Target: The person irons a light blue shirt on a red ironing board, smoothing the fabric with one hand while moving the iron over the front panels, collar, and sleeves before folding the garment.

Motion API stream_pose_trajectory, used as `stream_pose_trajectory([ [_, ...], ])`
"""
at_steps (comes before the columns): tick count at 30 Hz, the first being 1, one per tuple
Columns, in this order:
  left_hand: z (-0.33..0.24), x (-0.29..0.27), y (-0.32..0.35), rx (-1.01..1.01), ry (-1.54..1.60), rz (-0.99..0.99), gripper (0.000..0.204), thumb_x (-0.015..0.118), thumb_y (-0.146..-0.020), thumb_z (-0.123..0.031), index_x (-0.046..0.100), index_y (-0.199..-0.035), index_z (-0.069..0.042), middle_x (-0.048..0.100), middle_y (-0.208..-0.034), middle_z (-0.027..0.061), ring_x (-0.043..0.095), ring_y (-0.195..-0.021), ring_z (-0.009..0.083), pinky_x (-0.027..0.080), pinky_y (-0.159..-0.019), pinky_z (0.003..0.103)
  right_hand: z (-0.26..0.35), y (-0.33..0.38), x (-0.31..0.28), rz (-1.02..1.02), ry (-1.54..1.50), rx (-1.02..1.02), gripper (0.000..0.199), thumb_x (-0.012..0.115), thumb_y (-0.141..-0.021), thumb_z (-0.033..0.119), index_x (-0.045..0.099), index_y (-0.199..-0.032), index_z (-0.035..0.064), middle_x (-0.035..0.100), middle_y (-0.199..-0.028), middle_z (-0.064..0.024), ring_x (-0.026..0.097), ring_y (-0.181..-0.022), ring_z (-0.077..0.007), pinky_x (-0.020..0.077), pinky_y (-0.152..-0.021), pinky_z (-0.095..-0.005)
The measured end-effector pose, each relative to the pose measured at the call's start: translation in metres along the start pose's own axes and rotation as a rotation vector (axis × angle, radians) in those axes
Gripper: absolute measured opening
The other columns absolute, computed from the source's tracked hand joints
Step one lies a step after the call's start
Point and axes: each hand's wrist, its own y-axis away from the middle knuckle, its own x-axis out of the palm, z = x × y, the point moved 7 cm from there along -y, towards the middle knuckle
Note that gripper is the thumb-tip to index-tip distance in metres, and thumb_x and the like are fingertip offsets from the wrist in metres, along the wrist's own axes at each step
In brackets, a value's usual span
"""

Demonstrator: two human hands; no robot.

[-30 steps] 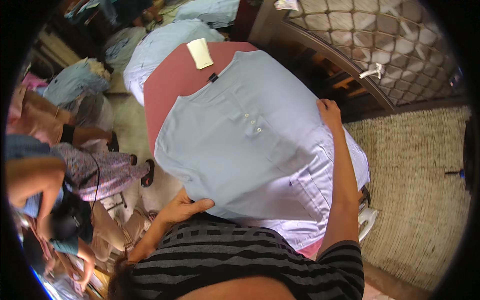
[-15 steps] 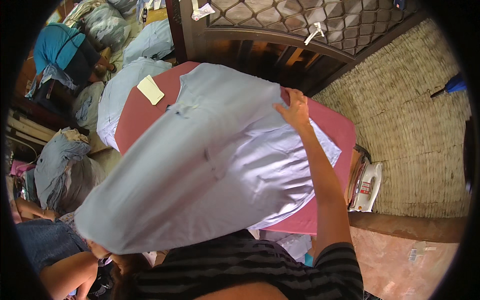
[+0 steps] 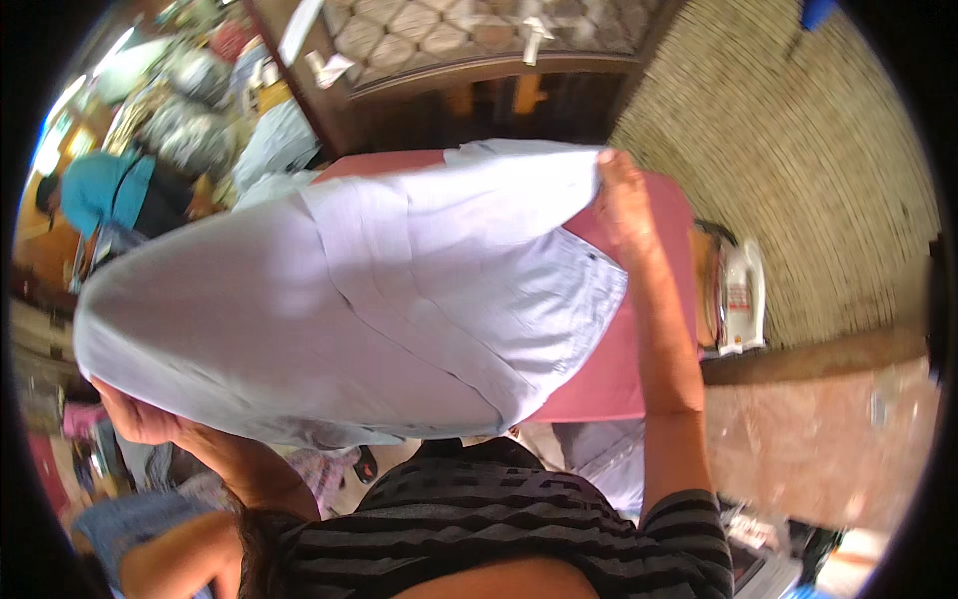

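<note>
A light blue shirt (image 3: 369, 290) is stretched wide between my hands over an ironing board (image 3: 664, 215) with a dark red cover. At its far right corner, my right hand (image 3: 624, 195) pinches the cloth's edge. My left hand (image 3: 145, 414) is under the near left end of the shirt, holding it up off the board; its fingertips are partly covered by the cloth. The shirt's lower right part (image 3: 589, 285) lies on the board. A white iron (image 3: 740, 295) stands at the board's right end, apart from my right forearm.
A dark door with a lattice grille (image 3: 479, 40) stands behind the board. Bundles of cloth and bags (image 3: 190, 120) are piled at the far left, where a person in a teal top (image 3: 110, 190) bends over. Another person's bare knee (image 3: 185, 554) is at the lower left. A woven wall covering (image 3: 798, 180) lies right.
The shirt has swung round and now spreads more level to the left, showing another side with seams. My left hand has come into sight. The view has shifted.
</note>
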Motion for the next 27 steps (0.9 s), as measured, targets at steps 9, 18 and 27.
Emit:
stream_pose_trajectory([
  [9, 0.038, 0.198, 0.090, 0.399, -0.035, 0.908, 0.042, 0.050, -0.100, -0.012, 0.052, -0.135, 0.012, 0.054, -0.139, 0.0252, 0.056, -0.125, 0.0322, 0.039, -0.111, 0.042, 0.237, 0.216, -0.204, -0.448, -0.040, -0.641, 0.012, 0.054, -0.102, 0.014, 0.061, -0.099, 0.0050, 0.068, -0.088, -0.0042, 0.066, -0.076, -0.0122, 0.0551, -0.066, -0.0242],
  [18, 0.101, 0.333, 0.245, -0.885, 0.565, 1.244, 0.041, 0.060, -0.094, 0.002, 0.052, -0.133, 0.009, 0.057, -0.134, 0.0198, 0.056, -0.123, 0.0294, 0.041, -0.109, 0.050, 0.310, 0.513, -0.347, -1.295, 0.181, -0.554, 0.024, 0.056, -0.102, 0.013, 0.060, -0.121, -0.0019, 0.067, -0.117, -0.0145, 0.062, -0.113, -0.0243, 0.0466, -0.104, -0.0407],
  [27, 0.028, 0.350, 0.540, -1.076, 0.458, 1.832, 0.034, 0.082, -0.082, -0.011, 0.065, -0.110, -0.002, 0.070, -0.101, 0.0040, 0.064, -0.087, 0.0122, 0.049, -0.084, 0.029, 0.338, 0.717, -0.479, -1.592, 0.384, -0.552, 0.035, 0.061, -0.097, 0.003, 0.051, -0.131, -0.0029, 0.064, -0.117, -0.0193, 0.063, -0.107, -0.0263, 0.0501, -0.098, -0.0378],
])
